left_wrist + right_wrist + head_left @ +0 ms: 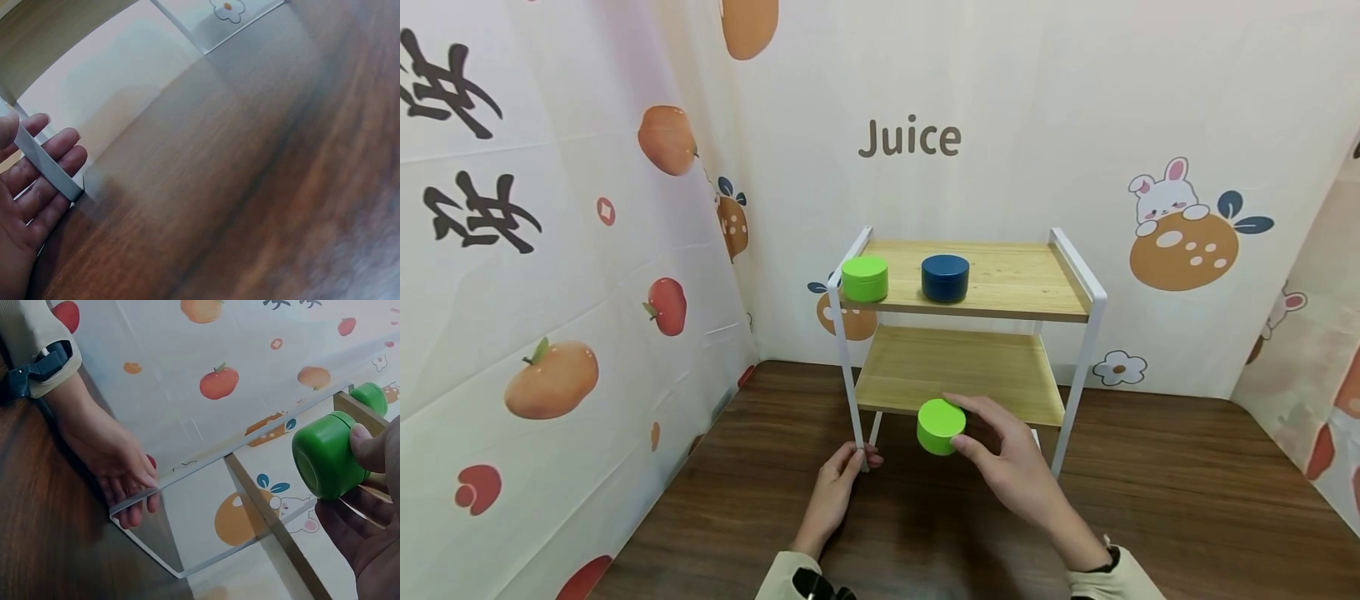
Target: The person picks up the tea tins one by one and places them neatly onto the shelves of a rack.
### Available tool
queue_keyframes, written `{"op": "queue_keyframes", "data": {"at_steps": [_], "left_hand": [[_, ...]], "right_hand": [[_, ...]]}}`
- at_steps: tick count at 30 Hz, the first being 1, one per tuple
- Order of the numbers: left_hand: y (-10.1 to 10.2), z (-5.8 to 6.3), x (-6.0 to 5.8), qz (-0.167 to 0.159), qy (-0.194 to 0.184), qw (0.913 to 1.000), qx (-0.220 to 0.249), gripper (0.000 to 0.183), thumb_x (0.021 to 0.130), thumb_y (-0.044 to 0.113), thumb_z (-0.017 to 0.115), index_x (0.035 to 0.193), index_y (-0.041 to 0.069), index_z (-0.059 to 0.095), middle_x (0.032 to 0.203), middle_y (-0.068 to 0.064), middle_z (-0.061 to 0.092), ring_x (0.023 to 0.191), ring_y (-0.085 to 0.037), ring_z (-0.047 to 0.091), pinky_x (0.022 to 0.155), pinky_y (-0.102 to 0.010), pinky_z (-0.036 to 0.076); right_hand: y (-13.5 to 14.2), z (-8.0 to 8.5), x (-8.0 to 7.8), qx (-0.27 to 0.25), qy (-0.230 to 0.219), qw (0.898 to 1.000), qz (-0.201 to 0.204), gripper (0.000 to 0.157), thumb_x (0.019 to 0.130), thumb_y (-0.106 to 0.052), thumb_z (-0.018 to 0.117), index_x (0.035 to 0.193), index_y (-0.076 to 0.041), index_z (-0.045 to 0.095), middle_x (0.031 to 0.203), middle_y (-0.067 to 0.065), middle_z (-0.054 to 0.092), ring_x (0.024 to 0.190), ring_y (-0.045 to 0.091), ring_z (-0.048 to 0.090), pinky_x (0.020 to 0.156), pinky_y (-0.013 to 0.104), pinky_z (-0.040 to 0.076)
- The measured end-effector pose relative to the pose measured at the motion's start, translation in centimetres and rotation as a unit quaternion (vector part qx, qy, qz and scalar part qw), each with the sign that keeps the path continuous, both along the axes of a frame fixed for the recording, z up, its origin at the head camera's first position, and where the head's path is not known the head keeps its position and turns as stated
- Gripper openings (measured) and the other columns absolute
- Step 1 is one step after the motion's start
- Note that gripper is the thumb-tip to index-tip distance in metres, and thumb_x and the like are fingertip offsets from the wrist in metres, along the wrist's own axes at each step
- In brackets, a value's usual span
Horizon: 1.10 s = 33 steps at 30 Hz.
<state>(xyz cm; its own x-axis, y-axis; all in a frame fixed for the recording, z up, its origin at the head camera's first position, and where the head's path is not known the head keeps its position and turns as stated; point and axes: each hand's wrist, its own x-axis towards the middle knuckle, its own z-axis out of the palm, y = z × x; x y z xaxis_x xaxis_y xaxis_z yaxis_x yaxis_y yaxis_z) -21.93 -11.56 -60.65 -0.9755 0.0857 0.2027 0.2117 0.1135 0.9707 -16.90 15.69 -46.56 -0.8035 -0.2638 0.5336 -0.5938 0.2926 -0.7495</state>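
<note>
My right hand (1011, 462) holds a round lime-green lidded tin (940, 427) between thumb and fingers, in front of the lower board's front edge. The right wrist view shows this green tin (328, 456) tilted, its base partly facing the camera. Low down on the left, my left hand (835, 487) grips the white front leg (47, 161) of a two-tier rack, thumb on one side and fingers on the other. A second green tin (865, 279) and a dark blue tin (945, 278) stand on the rack's wooden top board (1015, 275).
The rack's lower wooden board (955, 358) bears nothing that I can see. White side frames (1078, 383) flank both boards. The rack stands on a dark brown wooden table (1165, 492), with printed cloth (1000, 150) hanging behind and at both sides.
</note>
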Motion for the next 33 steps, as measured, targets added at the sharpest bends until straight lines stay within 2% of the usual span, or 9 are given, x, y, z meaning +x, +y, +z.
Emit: {"op": "queue_keyframes", "data": {"at_steps": [7,13,20,33], "left_hand": [[0.1,0.0,-0.1,0.005,-0.002,1.0000,-0.003,0.037,0.113,0.032,0.051,0.122,0.002,0.069,0.114,-0.018,0.077,0.115,-0.027,0.072,0.101,-0.024,0.050],[0.1,-0.1,-0.1,0.004,-0.003,1.0000,-0.004,0.037,0.113,0.032,0.051,0.122,0.001,0.069,0.115,-0.017,0.077,0.116,-0.029,0.071,0.102,-0.025,0.049],[0.1,-0.1,-0.1,0.006,-0.004,1.0000,-0.004,0.035,0.113,0.030,0.051,0.122,0.001,0.069,0.115,-0.018,0.076,0.114,-0.027,0.072,0.101,-0.024,0.050],[0.1,-0.2,-0.2,0.006,-0.004,1.0000,-0.001,0.034,0.113,0.028,0.051,0.122,0.001,0.069,0.115,-0.019,0.076,0.113,-0.026,0.072,0.100,-0.024,0.050]], "right_hand": [[0.5,1.2,0.0,0.014,-0.005,1.000,-0.011,0.049,0.097,-0.006,0.075,0.144,-0.014,0.064,0.138,0.005,0.068,0.126,0.000,0.061,0.097,0.020,0.056],[0.9,2.1,-0.2,0.011,-0.016,1.000,0.001,0.048,0.099,-0.008,0.073,0.146,-0.009,0.061,0.139,0.008,0.067,0.127,-0.001,0.060,0.097,0.018,0.055],[1.2,3.1,-0.4,0.005,0.013,1.000,0.019,0.047,0.099,-0.002,0.071,0.145,-0.004,0.061,0.137,0.012,0.066,0.126,-0.002,0.060,0.096,0.018,0.056],[2.0,5.1,-0.6,0.020,0.041,0.999,0.004,0.047,0.098,0.002,0.071,0.144,-0.004,0.062,0.135,0.012,0.067,0.124,-0.003,0.060,0.097,0.017,0.055]]}}
